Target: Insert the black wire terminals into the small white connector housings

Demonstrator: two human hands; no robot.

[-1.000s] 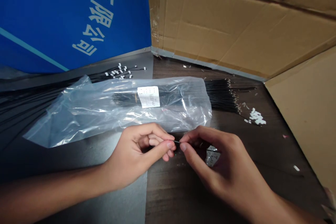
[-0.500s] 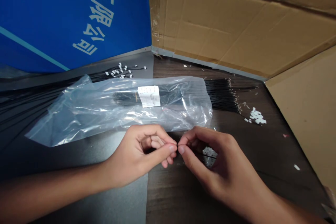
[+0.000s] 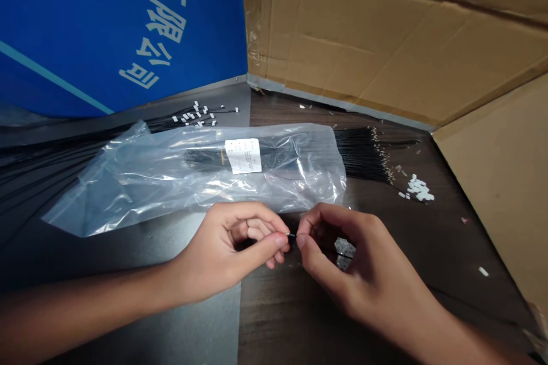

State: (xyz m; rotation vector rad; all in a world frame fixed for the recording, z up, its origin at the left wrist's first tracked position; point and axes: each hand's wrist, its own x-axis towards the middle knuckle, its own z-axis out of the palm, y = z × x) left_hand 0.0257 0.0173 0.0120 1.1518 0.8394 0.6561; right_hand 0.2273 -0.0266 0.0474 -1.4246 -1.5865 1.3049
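Observation:
My left hand and my right hand meet fingertip to fingertip low in the middle of the view. Both are pinched on the ends of a thin black wire that shows between the thumbs. The left fingertips hide whatever sits at the wire's left end. Just beyond the hands lies a clear plastic bag with a white label, and a bundle of black wires sticks out of its right end. A small pile of white connector housings lies to the right of the bundle.
A blue printed board stands at the back left and brown cardboard walls close the back and right. More black wires with white housings lie at the back left. A small clear bag sits under my right hand.
The fingertips closed together half a second ago and have drawn slightly apart again, so a short piece of wire shows between them. Both hands stay in the same spot.

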